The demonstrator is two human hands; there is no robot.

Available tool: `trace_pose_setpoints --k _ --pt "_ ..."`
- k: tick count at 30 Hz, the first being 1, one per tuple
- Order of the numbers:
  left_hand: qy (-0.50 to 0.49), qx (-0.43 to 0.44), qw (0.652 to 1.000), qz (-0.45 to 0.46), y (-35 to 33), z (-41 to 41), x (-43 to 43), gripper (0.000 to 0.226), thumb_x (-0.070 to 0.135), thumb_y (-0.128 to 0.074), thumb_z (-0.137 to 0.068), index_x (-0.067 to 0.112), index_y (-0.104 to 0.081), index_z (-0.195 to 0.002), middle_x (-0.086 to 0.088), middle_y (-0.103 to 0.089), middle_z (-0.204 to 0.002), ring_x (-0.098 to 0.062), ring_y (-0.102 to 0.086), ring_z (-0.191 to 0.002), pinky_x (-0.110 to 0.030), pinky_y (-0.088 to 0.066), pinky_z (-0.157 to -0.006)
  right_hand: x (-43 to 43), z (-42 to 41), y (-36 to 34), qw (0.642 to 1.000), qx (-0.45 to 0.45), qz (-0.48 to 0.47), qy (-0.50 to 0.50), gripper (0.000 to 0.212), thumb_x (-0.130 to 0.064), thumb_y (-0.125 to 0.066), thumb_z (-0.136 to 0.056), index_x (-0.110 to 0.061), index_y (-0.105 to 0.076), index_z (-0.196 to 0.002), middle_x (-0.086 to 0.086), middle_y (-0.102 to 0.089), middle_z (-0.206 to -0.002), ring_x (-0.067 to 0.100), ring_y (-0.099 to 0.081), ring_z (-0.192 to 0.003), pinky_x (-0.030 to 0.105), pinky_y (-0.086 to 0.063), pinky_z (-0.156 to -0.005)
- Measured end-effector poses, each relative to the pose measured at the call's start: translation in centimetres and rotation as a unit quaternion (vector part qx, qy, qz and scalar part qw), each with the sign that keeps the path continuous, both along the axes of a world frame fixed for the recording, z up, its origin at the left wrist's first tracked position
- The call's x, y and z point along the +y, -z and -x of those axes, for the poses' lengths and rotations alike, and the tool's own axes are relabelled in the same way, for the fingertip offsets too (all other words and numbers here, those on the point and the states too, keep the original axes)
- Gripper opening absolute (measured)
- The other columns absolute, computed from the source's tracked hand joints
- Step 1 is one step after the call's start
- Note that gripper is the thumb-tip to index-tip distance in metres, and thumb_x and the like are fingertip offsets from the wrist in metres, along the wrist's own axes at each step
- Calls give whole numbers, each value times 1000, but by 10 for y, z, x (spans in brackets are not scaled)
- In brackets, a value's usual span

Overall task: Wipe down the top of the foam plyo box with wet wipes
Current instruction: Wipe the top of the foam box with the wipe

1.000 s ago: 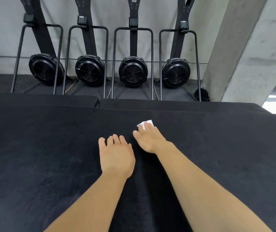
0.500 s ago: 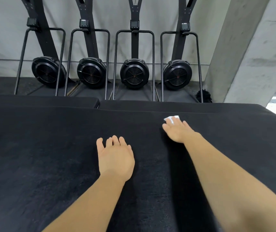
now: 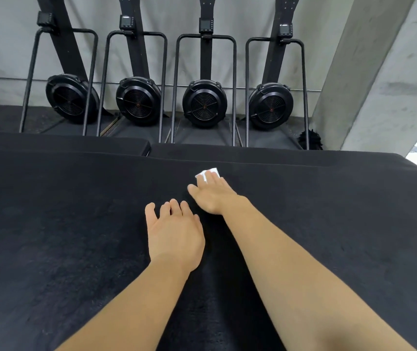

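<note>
Foam plyo box [image 3: 76, 236] fills the lower part of your view, its black top running long from left to right, with the far edge just beyond your reach. The wet wipe [image 3: 212, 171] sits on that top close to the far edge, a little right of centre. Only a small white corner shows, because your right hand [image 3: 213, 196] lies over the rest. The fingers of that hand are straight and spread, pressing the wipe flat rather than pinching it. Your left hand [image 3: 174, 236] rests palm down on the box with its fingers loosely apart, holding nothing. It lies nearer to you than the right hand, just beside the right wrist on its left.

The wipe lies ahead of both hands and belongs to the right one, so the stroke is the right arm's to make. Since the long axis runs sideways, I judge the next pass should follow the far edge, left or right. A pull straight back toward you would probably meet the left hand, so shift that hand first if you want that lane. I cannot tell from the surface which parts are already damp.

Beyond the box, four black fan machines [image 3: 204, 103] stand against the grey wall.
</note>
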State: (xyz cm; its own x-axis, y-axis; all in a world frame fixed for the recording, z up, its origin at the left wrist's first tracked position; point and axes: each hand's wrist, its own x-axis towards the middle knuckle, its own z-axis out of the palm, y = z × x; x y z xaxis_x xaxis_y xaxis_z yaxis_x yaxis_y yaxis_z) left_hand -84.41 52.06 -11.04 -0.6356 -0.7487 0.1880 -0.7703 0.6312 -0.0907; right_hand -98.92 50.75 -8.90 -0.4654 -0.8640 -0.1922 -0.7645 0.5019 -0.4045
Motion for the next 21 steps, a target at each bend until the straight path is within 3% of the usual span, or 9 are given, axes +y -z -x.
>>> trace_pose_setpoints --k 4,8,13,17,21 --pt "-7 -13 1000 2 1 1 0 54 35 -9 -100 15 -38 -141 -4 -43 -145 -24 -39 -131 -50 -4 -113 10 25 2 999 12 14 -34 54 -43 -24 -102 -29 -25 -154 -5 -16 -160 27 -19 -145 40 -16 -120" --pt "-13 -30 999 0 2 3 -2 57 34 -5 -99 13 -27 -148 -5 -34 -152 -25 -31 -138 -51 -2 -114 33 77 3 998 43 26 43 52 -42 -27 -98 -32 -34 -148 -5 -26 -153 28 -31 -136 41 -24 -116" --pt "-12 -37 999 0 1 2 -1 58 34 -6 -100 13 -23 -151 -6 -31 -155 -26 -29 -140 -51 -1 -114 64 126 3 991 51 2 121 54 -41 -24 -100 -27 -30 -151 -1 -22 -157 28 -27 -141 43 -18 -119" --pt "-12 -40 999 -3 1 2 -1 58 34 -6 -101 12 -20 -152 -7 -29 -156 -26 -26 -141 -51 1 -115 55 124 -1 983 45 2 178 59 -43 -28 -101 -18 -28 -154 5 -23 -157 28 -23 -142 39 -20 -118" --pt "-10 -34 999 -5 2 2 -2 58 35 -6 -101 12 -20 -152 -8 -29 -156 -27 -25 -142 -51 2 -114 22 86 -1 987 57 34 148 60 -43 -34 -99 -11 -38 -149 9 -33 -151 27 -27 -141 38 -26 -116"
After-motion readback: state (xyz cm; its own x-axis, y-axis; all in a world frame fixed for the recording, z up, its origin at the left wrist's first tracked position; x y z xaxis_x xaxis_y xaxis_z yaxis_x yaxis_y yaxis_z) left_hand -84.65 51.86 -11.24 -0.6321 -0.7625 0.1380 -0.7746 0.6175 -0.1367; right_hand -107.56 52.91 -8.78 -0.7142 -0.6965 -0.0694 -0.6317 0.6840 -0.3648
